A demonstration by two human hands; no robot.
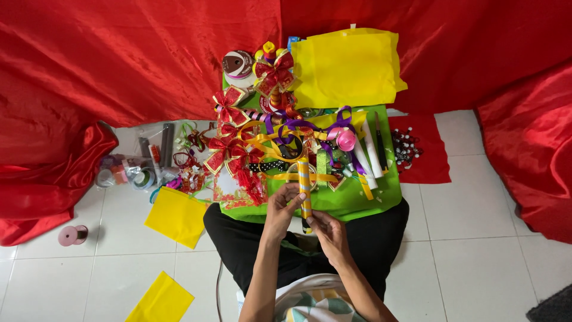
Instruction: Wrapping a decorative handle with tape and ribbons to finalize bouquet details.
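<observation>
Fingers of the left hand (pixel 281 206) pinch the middle of a slim gold-striped paper tube (pixel 305 186); the right hand (pixel 326 229) grips its lower end. The tube stands upright between them, over the green felt mat (pixel 363 200) crowded with red-and-gold ribbon bows (pixel 229 152).

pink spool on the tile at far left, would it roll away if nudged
Probably. The pink spool looks to lie on its side on smooth tiles, so a nudge could roll it. It seems small and light, likely easy to lift, and nothing touches it to stop it.
</observation>
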